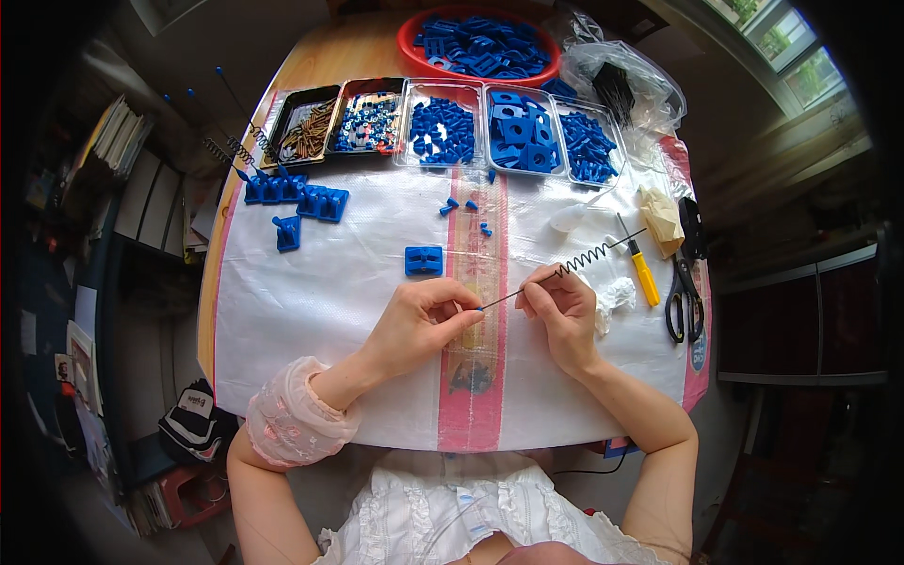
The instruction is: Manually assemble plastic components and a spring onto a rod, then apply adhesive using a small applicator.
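Note:
Over the middle of the table, my right hand (pixel 563 315) is closed on a thin black wire with a coiled spring section (pixel 582 260). The straight end of this wire points toward my left hand (pixel 422 318). There, thumb and fingertips pinch a tiny blue piece (pixel 480 308) at the wire's tip; most of it is hidden by the fingers. Just beyond my left hand lies a blue plastic base (pixel 424 261). Several loose blue pegs (pixel 450 206) are scattered farther off.
Trays of brass-coloured parts (pixel 313 130), small nuts (pixel 369 122) and blue pieces (pixel 443 132) line the back, before a red basin (pixel 411 58). Blue bases with upright spring wires (pixel 282 188) stand left. At right lie a yellow-handled screwdriver (pixel 645 280), scissors (pixel 694 301) and crumpled tissue (pixel 617 297).

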The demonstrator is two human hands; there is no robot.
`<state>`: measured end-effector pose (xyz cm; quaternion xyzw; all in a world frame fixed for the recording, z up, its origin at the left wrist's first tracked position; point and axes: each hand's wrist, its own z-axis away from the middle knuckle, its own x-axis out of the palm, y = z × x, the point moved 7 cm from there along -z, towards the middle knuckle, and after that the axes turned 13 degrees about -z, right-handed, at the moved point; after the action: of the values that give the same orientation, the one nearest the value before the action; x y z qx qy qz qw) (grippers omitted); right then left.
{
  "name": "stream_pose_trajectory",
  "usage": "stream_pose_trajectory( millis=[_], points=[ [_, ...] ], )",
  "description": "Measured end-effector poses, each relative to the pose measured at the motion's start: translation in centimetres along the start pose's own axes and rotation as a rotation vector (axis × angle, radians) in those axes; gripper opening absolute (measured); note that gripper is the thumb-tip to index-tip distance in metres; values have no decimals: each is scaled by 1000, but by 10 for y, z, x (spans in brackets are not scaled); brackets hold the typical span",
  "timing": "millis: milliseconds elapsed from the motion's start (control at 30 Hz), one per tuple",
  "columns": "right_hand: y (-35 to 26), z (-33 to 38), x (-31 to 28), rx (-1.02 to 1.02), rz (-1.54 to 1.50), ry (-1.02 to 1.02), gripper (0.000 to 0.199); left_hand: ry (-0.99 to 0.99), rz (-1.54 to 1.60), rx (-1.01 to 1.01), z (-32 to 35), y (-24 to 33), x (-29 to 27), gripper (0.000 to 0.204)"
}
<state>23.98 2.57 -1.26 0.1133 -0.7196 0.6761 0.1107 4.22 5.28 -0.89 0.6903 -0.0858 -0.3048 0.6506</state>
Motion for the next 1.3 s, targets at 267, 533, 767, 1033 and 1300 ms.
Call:
stream_pose_trajectory(
  millis=[267,533,767,1033,1300],
  points=[
    [2,0,-2,1,-25,6,6,-13,20,4,0,-3,1,7],
    [6,0,-6,-13,-41,-4,8,-2,-31,10,0,1,-1,5],
    [3,0,-3,4,-45,11,6,5,-14,7,0,-1,-1,6],
    [6,0,-6,-6,-79,1,8,-6,22,-11,0,-1,-1,6],
    [3,0,-6,-8,-58,-10,7,-19,26,-12,0,-3,0,7]
  ],
)
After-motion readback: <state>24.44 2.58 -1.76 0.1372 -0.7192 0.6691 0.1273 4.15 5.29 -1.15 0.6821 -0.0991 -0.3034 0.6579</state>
